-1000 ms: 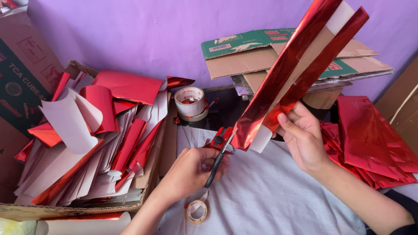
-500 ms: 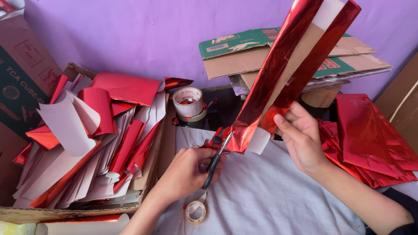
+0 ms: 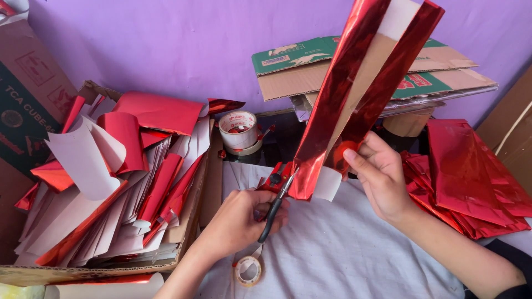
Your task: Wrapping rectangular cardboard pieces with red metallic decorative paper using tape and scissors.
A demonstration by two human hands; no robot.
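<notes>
My left hand (image 3: pixel 239 217) grips black-handled scissors (image 3: pixel 275 202), whose blades meet the bottom edge of a long folded strip of shiny red foil paper with a white and brown inside (image 3: pixel 354 94). My right hand (image 3: pixel 379 178) holds that strip upright by its lower part, thumb on the front. The strip rises to the top edge of the view.
A cardboard box (image 3: pixel 83 271) full of red and white paper strips sits at left. A tape roll (image 3: pixel 238 130) stands behind, a smaller one (image 3: pixel 247 270) lies on the white cloth (image 3: pixel 343 254). Flattened cartons (image 3: pixel 438 72) and a stack of red foil sheets (image 3: pixel 471 177) are at right.
The scissors have closed in on the strip's bottom edge, and the strip has shifted slightly left and more upright. Both hands stay in place.
</notes>
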